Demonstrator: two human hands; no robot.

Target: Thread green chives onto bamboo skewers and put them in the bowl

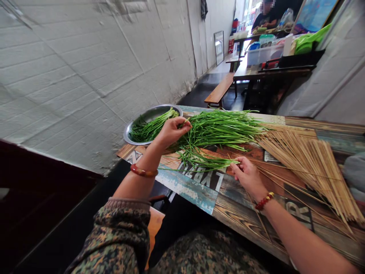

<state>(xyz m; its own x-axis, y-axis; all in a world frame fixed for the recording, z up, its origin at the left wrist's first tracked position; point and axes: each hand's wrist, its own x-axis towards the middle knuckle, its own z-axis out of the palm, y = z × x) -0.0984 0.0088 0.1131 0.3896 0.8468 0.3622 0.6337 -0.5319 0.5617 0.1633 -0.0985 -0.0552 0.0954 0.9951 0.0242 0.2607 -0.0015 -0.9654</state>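
My right hand point(247, 173) is closed on the pale ends of a small bunch of garlic chives point(209, 161), whose leaves trail left across the table. Over the left end of the big chive pile point(225, 127), my left hand point(175, 131) is pinched, a pale green stalk end showing at its fingertips; the rest of that stalk is hidden. Behind the left hand stands a metal bowl point(129, 140) holding more chives point(155, 125), their pale ends gathered on the right. To the right of the pile lie many thin bamboo skewers point(308, 167), fanned out.
The patterned wooden table point(236, 207) has a few loose skewers near my right wrist. A white wall point(85, 76) runs close along the left. Farther off are a bench point(221, 89), a second table with a plastic bin point(265, 55), and a seated person point(265, 21).
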